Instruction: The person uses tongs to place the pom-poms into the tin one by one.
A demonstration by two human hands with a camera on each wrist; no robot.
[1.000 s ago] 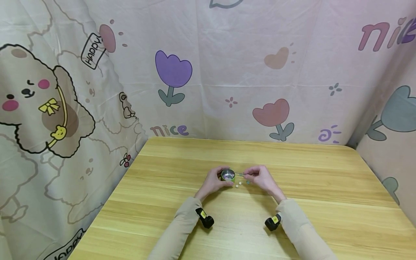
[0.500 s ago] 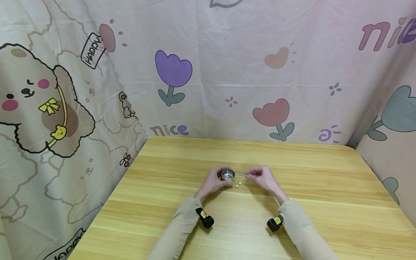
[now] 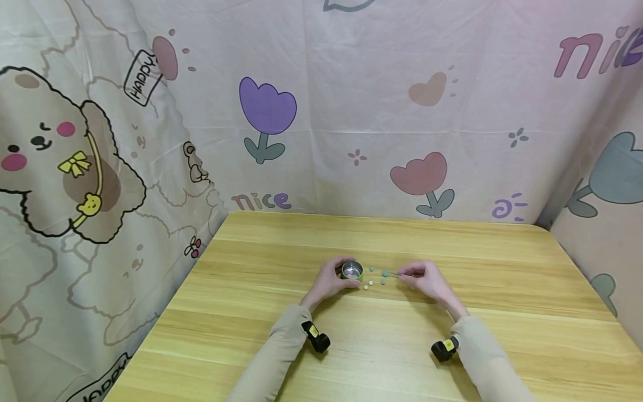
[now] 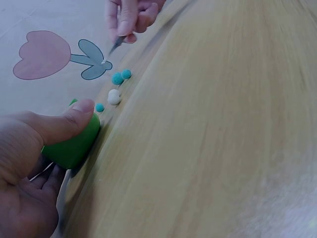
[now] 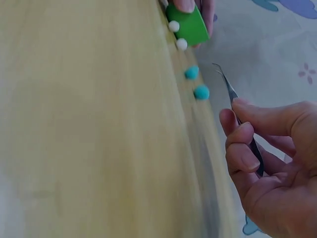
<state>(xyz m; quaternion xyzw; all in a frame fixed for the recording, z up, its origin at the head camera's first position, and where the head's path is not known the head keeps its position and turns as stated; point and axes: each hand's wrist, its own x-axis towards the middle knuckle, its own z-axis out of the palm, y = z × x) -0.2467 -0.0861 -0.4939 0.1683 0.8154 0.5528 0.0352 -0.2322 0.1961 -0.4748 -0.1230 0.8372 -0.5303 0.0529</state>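
Note:
My left hand [image 3: 334, 279] curls round a small round tin [image 4: 74, 144], green outside and shiny metal inside, upright on the table. My right hand [image 3: 427, 279] pinches thin bent-tip tweezers [image 5: 229, 88] between thumb and fingers. The tweezers point left toward the tin. In the head view their tips meet a teal ball [image 3: 385, 273]; in the right wrist view the tips show no ball between them. Another teal ball [image 3: 372, 269] lies nearer the tin, and a third teal ball [image 3: 383, 282] lies in front. Two white balls [image 3: 370, 283] sit close to the tin's right side.
The wood-grain table [image 3: 251, 346] stretches out around both hands. A printed cloth [image 3: 341, 100] with flowers hangs behind the table and along its sides. Each sleeve carries a black wrist camera [image 3: 444, 350].
My right hand and the tweezers have moved right, away from the tin. The teal balls beside the tin now show more plainly. My left hand and the tin have stayed almost still.

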